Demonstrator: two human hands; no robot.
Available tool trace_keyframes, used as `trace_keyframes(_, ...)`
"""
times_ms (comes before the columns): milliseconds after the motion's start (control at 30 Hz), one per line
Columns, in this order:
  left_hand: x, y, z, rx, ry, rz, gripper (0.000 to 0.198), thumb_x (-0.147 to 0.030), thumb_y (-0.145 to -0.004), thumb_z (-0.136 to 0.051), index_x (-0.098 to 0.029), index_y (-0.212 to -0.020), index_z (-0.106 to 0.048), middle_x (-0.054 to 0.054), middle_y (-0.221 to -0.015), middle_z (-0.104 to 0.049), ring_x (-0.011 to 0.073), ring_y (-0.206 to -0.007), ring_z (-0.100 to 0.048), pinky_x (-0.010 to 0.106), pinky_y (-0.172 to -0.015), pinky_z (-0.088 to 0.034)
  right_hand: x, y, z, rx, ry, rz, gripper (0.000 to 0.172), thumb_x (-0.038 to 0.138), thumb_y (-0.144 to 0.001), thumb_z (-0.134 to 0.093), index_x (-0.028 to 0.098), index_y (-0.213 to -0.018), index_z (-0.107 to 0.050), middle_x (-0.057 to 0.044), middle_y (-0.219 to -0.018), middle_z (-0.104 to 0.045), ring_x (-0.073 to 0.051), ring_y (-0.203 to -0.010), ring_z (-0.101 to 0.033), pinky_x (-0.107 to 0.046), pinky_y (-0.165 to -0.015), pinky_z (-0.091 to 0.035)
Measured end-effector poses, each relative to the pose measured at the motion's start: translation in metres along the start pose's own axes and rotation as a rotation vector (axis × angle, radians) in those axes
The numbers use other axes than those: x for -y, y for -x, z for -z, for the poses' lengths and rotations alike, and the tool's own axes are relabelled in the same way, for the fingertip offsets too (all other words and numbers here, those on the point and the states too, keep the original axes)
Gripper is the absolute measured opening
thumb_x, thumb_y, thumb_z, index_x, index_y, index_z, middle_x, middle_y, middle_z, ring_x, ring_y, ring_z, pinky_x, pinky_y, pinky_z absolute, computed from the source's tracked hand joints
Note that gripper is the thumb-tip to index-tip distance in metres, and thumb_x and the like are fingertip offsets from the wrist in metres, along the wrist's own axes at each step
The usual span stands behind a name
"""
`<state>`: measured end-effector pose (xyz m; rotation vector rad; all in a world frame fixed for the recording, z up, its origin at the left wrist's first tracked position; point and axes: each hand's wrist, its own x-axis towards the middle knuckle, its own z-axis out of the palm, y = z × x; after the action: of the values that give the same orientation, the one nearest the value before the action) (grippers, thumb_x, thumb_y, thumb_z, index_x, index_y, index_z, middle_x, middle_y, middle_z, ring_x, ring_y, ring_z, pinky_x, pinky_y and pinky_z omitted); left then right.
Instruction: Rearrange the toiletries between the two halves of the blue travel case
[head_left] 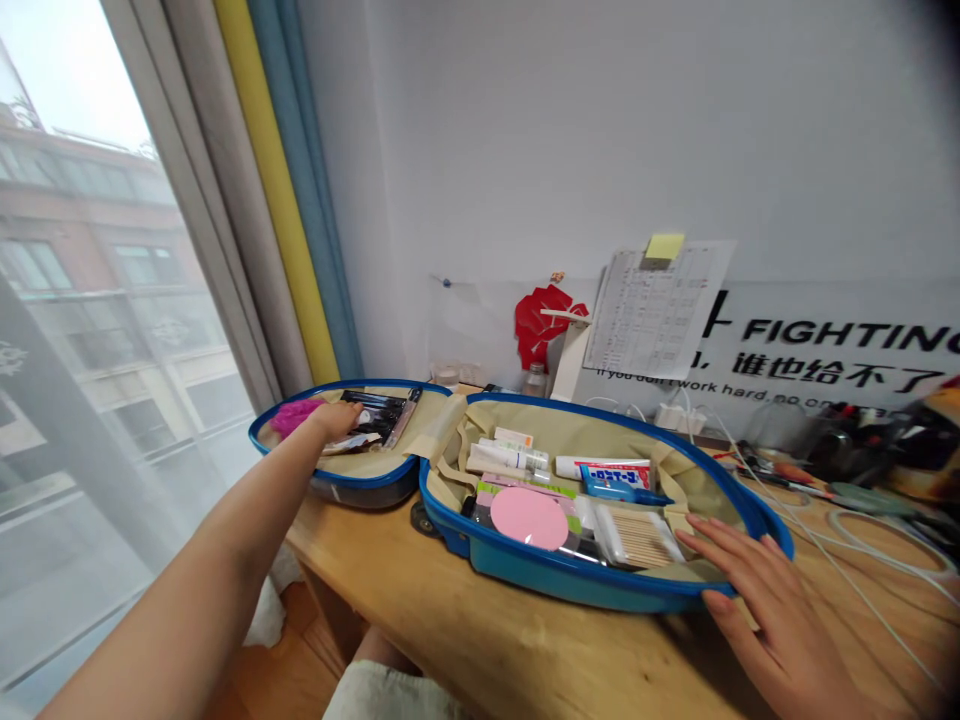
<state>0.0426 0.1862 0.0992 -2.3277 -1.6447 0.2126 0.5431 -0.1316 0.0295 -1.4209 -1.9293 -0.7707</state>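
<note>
A small blue-rimmed suitcase (600,585) lies unfolded on a wooden desk. My left hand (337,421) reaches into its left half, fingers resting on a black packet (382,412); their undersides are hidden. A purple fluffy thing (294,418) lies beside that wrist. At the right end of the suitcase, my right hand (776,620) is open, fingers spread over the rim. In the right half are a pink disc (529,518), a pack of cotton swabs (637,537), a toothpaste tube (615,470), a blue tube (619,488) and white tubes (506,456).
White cables (892,530) and pens run along the desk (427,590) at the right. Behind the suitcase stand a small glass bottle (534,380) and a white stand (571,360) near clipped papers (652,310). Curtains (281,200) and a window are at the left.
</note>
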Motion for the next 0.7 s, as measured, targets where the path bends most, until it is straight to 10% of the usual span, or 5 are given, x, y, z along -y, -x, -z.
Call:
trace_keyframes(167, -0.026, -0.003, 0.047, -0.228, 0.142, -0.025, 0.044, -0.033, -0.097, -0.028, -0.015, -0.135, -0.038, 0.017, -0.122, -0.053, 0.0270, -0.107, -0.058, 0.040, -0.088, -0.047, 0.000, -0.002, -0.001, -0.011, -0.010, -0.003, 0.040, 0.040, -0.089, -0.038, 0.025, -0.124, -0.053, -0.007, -0.121, -0.062, -0.027, -0.112, -0.056, -0.050, -0.102, -0.036)
trace_keyframes(367, -0.122, -0.024, 0.097, -0.314, 0.319, -0.346, 0.043, -0.037, -0.094, -0.036, -0.024, -0.135, -0.039, 0.007, -0.126, -0.052, 0.0183, -0.114, -0.053, 0.028, -0.097, -0.039, -0.001, 0.000, -0.002, -0.009, -0.023, -0.025, 0.040, 0.041, -0.090, -0.038, 0.025, -0.122, -0.054, -0.007, -0.121, -0.062, -0.027, -0.112, -0.056, -0.050, -0.102, -0.035)
trace_keyframes(533, -0.198, -0.037, 0.088, -0.180, 0.404, -0.541, 0.040, -0.036, -0.081, -0.060, -0.025, -0.119, -0.055, 0.002, -0.110, -0.062, 0.0158, -0.099, -0.059, 0.022, -0.086, -0.043, -0.003, 0.001, -0.002, 0.015, -0.023, -0.034, 0.043, 0.045, -0.090, -0.035, 0.025, -0.122, -0.056, -0.007, -0.120, -0.062, -0.026, -0.113, -0.056, -0.050, -0.103, -0.035)
trace_keyframes(700, -0.218, -0.044, 0.068, -0.042, 0.444, -0.520, 0.037, -0.034, -0.079, -0.064, -0.021, -0.113, -0.057, 0.004, -0.101, -0.066, 0.0161, -0.088, -0.061, 0.024, -0.076, -0.047, -0.003, 0.000, 0.000, 0.039, -0.012, -0.029, 0.043, 0.044, -0.090, -0.036, 0.024, -0.123, -0.054, -0.008, -0.121, -0.062, -0.027, -0.112, -0.057, -0.052, -0.102, -0.036)
